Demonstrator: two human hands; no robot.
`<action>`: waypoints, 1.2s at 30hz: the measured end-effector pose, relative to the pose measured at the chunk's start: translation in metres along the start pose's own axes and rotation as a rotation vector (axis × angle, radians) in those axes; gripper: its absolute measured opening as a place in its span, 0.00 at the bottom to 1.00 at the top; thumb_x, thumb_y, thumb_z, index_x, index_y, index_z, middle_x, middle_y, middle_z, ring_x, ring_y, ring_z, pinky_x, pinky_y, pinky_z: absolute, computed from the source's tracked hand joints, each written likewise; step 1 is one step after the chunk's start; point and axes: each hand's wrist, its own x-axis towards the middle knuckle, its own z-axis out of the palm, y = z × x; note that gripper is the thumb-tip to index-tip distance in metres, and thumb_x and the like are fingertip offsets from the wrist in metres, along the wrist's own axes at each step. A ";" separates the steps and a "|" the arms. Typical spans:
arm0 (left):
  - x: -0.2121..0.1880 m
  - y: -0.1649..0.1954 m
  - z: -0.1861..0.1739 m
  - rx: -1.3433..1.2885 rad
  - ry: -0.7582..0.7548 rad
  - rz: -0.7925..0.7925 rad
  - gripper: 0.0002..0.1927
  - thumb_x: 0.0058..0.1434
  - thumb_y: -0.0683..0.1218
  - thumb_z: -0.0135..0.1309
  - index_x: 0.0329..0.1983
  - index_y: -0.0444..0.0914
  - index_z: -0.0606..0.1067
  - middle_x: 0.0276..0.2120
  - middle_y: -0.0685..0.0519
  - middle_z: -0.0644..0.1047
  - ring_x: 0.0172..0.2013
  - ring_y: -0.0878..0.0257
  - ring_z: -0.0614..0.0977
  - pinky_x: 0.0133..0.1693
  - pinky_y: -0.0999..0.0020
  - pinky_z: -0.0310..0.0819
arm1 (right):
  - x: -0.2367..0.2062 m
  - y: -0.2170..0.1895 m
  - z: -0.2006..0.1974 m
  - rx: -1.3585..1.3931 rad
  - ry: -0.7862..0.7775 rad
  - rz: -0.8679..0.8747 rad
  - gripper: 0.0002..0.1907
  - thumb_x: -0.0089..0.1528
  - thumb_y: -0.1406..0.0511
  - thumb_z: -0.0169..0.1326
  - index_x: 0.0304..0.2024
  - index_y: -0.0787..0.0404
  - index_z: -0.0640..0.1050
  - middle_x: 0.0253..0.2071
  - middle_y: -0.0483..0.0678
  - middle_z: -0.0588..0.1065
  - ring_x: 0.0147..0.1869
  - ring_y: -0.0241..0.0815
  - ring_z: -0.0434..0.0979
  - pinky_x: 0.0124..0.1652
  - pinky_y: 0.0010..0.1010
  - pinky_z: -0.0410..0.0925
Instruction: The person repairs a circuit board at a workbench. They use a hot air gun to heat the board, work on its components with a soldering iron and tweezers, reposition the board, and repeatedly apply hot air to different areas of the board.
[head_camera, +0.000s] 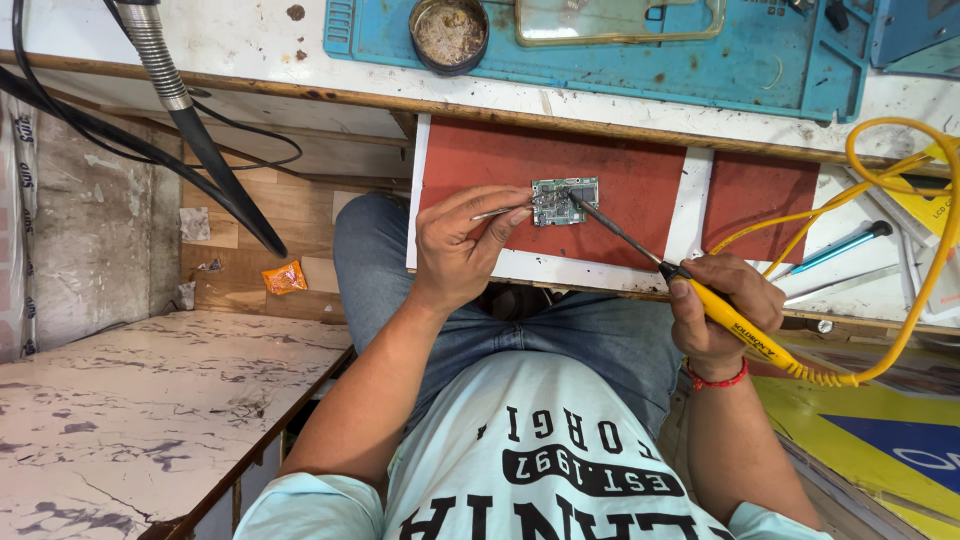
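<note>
Soldering a small circuit board on a red pad at the edge of the work surface.

The white surface (250, 40) carries a blue mat (640, 70) with a round tin (449, 33) at its back, and nearer the person's lap a red pad (620, 180), likely there to shield the surface from heat. On the pad lies the green circuit board (565, 200). The right hand (722, 310) is closed like a pen grip round the yellow soldering iron (735, 322), its tip slanted down onto the board. The left hand (462, 245) pinches thin metal tweezers (500, 212), whose points meet the board's left edge, seemingly steadying it.
</note>
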 end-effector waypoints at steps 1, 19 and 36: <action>0.000 0.000 0.000 -0.004 -0.001 -0.005 0.08 0.67 0.40 0.61 0.48 0.35 0.81 0.45 0.48 0.84 0.47 0.59 0.87 0.50 0.68 0.83 | 0.001 -0.001 0.000 -0.007 -0.001 -0.003 0.10 0.66 0.66 0.61 0.37 0.69 0.77 0.33 0.54 0.77 0.31 0.42 0.79 0.35 0.26 0.71; 0.003 0.004 -0.001 0.030 0.054 -0.028 0.08 0.68 0.41 0.60 0.48 0.33 0.81 0.44 0.47 0.84 0.44 0.61 0.88 0.46 0.71 0.84 | 0.007 -0.002 0.000 -0.026 -0.084 0.022 0.10 0.65 0.66 0.62 0.38 0.69 0.78 0.31 0.54 0.77 0.31 0.41 0.80 0.34 0.24 0.70; 0.001 0.004 -0.002 0.031 0.061 -0.010 0.07 0.68 0.39 0.60 0.48 0.34 0.81 0.44 0.48 0.84 0.45 0.60 0.87 0.48 0.70 0.84 | 0.007 -0.005 0.000 -0.065 -0.082 0.043 0.09 0.64 0.67 0.63 0.36 0.69 0.78 0.31 0.54 0.78 0.30 0.42 0.79 0.33 0.25 0.70</action>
